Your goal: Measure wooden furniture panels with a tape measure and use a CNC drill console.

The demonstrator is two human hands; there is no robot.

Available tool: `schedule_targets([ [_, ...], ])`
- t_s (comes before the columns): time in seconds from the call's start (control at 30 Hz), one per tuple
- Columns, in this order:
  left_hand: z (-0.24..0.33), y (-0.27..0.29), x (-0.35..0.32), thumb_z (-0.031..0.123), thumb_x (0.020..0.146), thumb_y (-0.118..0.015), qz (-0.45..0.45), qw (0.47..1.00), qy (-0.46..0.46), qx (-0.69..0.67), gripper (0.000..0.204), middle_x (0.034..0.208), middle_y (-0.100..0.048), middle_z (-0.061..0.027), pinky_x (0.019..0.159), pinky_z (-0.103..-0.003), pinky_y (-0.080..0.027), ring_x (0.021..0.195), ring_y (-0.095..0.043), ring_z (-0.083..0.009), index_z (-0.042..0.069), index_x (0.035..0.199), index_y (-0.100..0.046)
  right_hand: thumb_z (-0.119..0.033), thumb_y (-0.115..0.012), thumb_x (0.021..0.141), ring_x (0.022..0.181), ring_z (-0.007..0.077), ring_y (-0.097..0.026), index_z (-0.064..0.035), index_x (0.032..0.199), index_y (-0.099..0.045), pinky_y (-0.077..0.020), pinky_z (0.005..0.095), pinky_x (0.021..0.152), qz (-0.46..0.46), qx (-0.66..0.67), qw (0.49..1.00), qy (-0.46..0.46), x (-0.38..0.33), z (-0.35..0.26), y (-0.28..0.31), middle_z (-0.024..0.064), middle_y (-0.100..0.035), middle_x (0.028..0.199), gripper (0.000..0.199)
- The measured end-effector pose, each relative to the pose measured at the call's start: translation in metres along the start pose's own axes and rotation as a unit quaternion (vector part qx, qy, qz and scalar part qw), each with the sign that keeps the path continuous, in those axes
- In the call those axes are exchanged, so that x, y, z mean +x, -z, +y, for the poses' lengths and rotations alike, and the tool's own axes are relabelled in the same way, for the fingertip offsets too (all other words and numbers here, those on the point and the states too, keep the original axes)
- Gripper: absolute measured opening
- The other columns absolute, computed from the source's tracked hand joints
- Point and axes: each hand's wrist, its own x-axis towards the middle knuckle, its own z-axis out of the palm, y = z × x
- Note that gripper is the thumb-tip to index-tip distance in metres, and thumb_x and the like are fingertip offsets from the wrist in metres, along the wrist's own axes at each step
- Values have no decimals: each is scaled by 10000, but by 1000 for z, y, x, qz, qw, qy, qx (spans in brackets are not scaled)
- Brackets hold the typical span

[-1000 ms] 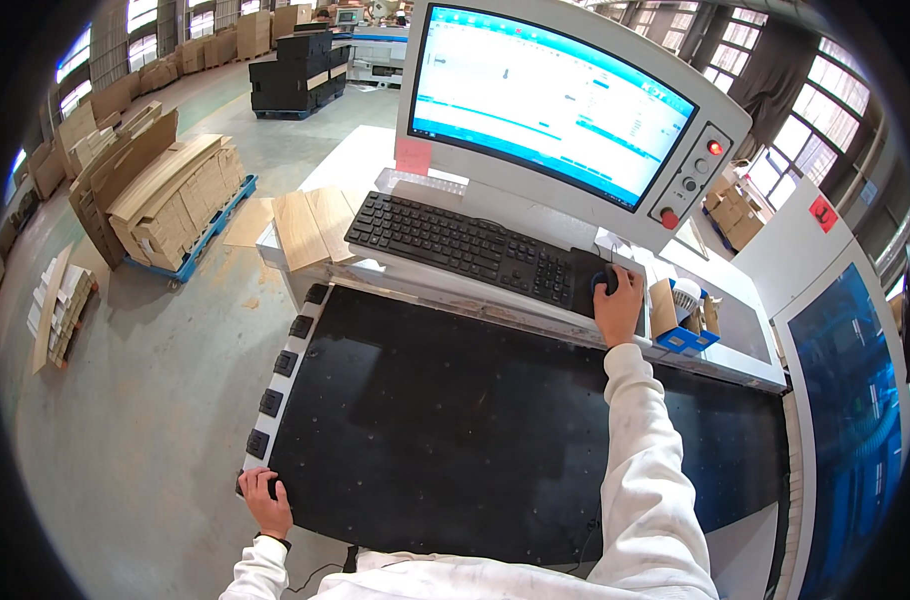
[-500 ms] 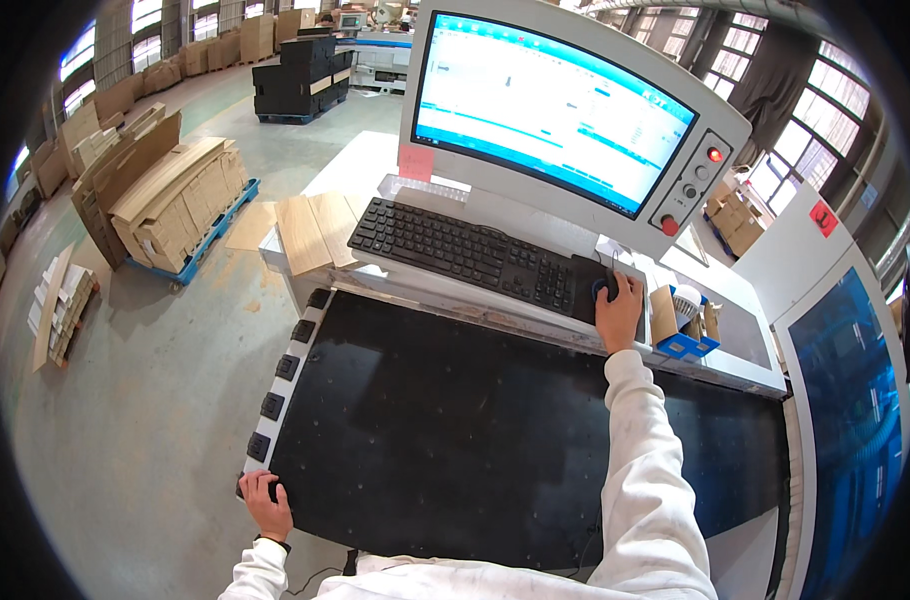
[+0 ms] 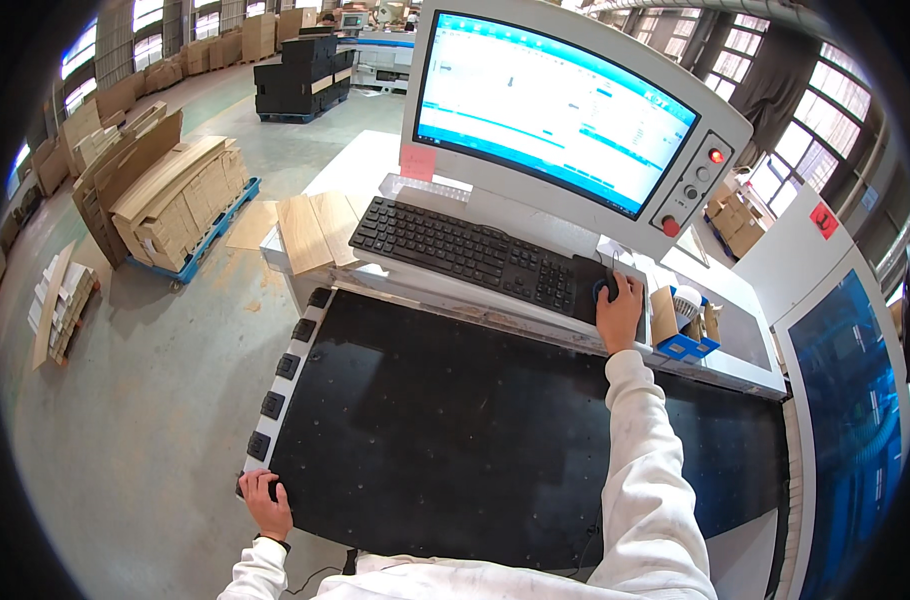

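My right hand [image 3: 621, 312] rests over a black computer mouse [image 3: 607, 291], fingers curved around it, at the right end of the ledge under a screen. Left of it lies a black keyboard [image 3: 460, 252]. The lit screen [image 3: 560, 105] stands behind in a pale grey housing. At the near left, my left hand [image 3: 268, 508] curls its fingers over the corner of a black machine table [image 3: 435, 420], by the row of black rollers [image 3: 272, 405] along the white edge. Part of that corner is hidden under the hand.
Blue-and-tan open boxes [image 3: 687, 340] holding a white bulb stand right of the mouse. Wood-look boards [image 3: 310, 232] lie left of the keyboard. A blue pallet of stacked boards [image 3: 180, 210] stands on the floor. Red buttons [image 3: 670, 226] sit beside the screen; a blue-windowed cabinet [image 3: 847, 400] is at right.
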Motion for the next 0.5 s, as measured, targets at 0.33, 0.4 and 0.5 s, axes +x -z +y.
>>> schedule_targets([
  [0.33,1,1,0,294,1012,-636,2,1000,4,5,274,1179,-648,-174,1126,-550,-437,1211,-558,-409,25,1047,-671,-132,-745,982,1312,515,-599,-4,1428,-708,-506,560,1138,3,1,1000,7,0,-2,0,308,-605,1425,465],
  [0.4,1,1,1,290,1009,-638,3,1000,3,4,270,1178,-649,-174,1125,-548,-438,1210,-559,-408,25,1047,-672,-133,-745,983,1313,515,-598,-3,1428,-708,-505,561,1139,1,3,1000,3,0,-2,0,309,-605,1426,465],
  [0.5,1,0,1,284,1004,-640,3,1000,2,2,263,1178,-650,-174,1121,-544,-440,1210,-560,-407,26,1046,-672,-136,-745,983,1318,515,-594,-5,1430,-708,-499,563,1147,2,0,1000,3,1,1,-1,309,-603,1429,467],
])
